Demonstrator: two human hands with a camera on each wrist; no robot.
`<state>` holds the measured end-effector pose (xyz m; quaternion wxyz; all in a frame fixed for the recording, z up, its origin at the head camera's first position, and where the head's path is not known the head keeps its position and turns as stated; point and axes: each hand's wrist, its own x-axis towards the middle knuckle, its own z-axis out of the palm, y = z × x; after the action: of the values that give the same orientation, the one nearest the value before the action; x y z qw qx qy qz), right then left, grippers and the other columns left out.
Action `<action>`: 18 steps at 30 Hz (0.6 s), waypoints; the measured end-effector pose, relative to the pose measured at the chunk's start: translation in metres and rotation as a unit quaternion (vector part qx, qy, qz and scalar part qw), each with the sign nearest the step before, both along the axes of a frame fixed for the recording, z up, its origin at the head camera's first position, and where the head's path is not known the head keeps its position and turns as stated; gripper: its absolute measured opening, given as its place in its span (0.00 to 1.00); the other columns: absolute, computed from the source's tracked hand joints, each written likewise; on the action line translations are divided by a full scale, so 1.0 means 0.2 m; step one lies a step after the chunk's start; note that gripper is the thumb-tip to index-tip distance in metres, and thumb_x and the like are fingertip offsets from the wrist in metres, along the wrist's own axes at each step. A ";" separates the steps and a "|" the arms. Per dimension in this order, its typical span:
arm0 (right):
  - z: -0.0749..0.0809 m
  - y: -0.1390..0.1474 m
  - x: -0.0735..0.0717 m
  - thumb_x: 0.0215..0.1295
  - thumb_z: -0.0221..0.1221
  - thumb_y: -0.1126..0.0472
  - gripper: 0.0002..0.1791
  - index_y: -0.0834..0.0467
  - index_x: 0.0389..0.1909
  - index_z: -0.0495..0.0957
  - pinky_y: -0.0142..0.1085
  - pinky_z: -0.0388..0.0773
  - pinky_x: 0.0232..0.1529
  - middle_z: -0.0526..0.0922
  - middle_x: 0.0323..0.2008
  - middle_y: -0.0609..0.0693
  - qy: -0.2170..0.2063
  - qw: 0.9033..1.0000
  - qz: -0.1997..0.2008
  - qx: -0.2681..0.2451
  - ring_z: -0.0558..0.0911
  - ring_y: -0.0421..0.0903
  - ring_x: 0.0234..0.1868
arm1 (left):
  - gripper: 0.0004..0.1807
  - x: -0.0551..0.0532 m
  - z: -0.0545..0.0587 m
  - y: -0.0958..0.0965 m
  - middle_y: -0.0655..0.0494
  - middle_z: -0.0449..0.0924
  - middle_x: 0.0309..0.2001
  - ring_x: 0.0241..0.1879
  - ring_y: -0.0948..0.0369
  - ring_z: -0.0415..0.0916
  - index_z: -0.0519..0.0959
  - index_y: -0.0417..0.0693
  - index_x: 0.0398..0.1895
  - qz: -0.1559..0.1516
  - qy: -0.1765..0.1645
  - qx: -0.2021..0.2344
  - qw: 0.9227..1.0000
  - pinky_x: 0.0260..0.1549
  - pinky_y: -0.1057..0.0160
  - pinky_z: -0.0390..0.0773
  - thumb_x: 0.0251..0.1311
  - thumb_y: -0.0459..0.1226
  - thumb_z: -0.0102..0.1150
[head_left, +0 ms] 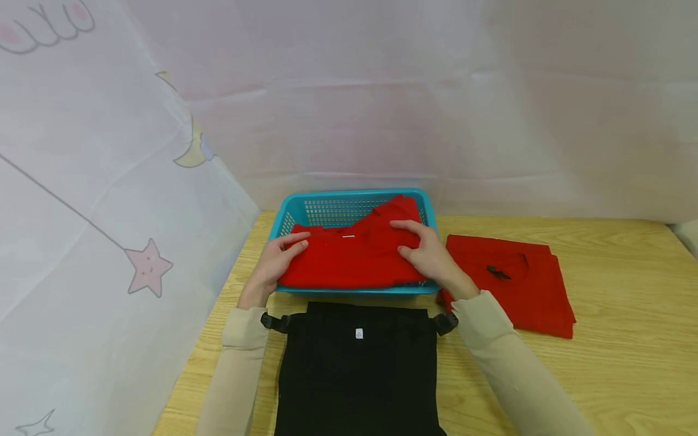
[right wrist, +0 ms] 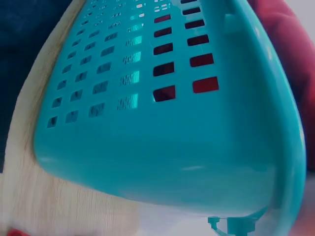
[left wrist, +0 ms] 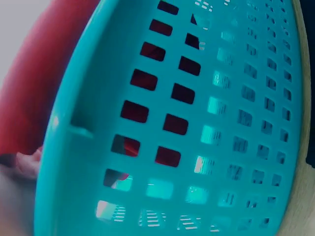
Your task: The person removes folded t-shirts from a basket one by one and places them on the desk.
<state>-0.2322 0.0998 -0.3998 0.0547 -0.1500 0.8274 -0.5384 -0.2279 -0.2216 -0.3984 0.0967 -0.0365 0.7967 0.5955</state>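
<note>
A folded red shirt [head_left: 349, 260] with a small white neck label lies over the front of a blue plastic basket [head_left: 354, 291]. My left hand [head_left: 271, 261] grips its left end, thumb on top. At the right end, my right hand [head_left: 431, 253] holds the same shirt with thumb and index finger spread; its other fingers are hidden. More red cloth [head_left: 400, 209] bunches up inside the basket behind it. Both wrist views look mostly at the basket's outer wall [left wrist: 236, 113], with red fabric showing above the rim and through the holes.
Another folded red shirt [head_left: 529, 290] with a dark neck label lies on the wooden table [head_left: 627, 327], right of the basket. Directly in front of the basket is a black garment [head_left: 357, 381] with a white label. A pale patterned cloth [head_left: 382, 121] hangs behind and left.
</note>
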 end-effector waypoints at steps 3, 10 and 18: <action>0.00 0.01 0.01 0.64 0.54 0.69 0.29 0.56 0.68 0.67 0.49 0.76 0.53 0.66 0.67 0.58 0.001 1.000 -0.003 0.002 0.67 0.56 0.59 | 0.21 0.01 0.01 0.01 0.47 0.74 0.59 0.38 0.58 0.78 0.75 0.53 0.63 0.007 0.008 -0.004 1.000 0.38 0.65 0.80 0.68 0.42 0.55; 0.03 0.04 0.04 0.65 0.55 0.67 0.29 0.54 0.68 0.66 0.48 0.76 0.53 0.66 0.67 0.57 -0.008 1.000 -0.011 -0.003 0.68 0.56 0.59 | 0.21 0.01 0.02 0.02 0.49 0.70 0.59 0.42 0.54 0.76 0.74 0.55 0.62 -0.006 0.013 0.044 0.999 0.37 0.60 0.81 0.65 0.35 0.53; 0.03 0.10 0.07 0.65 0.57 0.64 0.29 0.50 0.68 0.67 0.41 0.75 0.50 0.67 0.67 0.55 -0.012 1.000 -0.019 -0.021 0.70 0.54 0.58 | 0.29 0.03 0.06 0.04 0.49 0.68 0.62 0.45 0.54 0.76 0.68 0.58 0.68 -0.062 -0.016 0.080 0.995 0.37 0.59 0.83 0.63 0.32 0.50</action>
<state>-0.2183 0.1196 -0.3935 0.0513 -0.1286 0.8182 -0.5581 -0.2211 -0.2142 -0.3862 0.1490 0.0108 0.7453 0.6498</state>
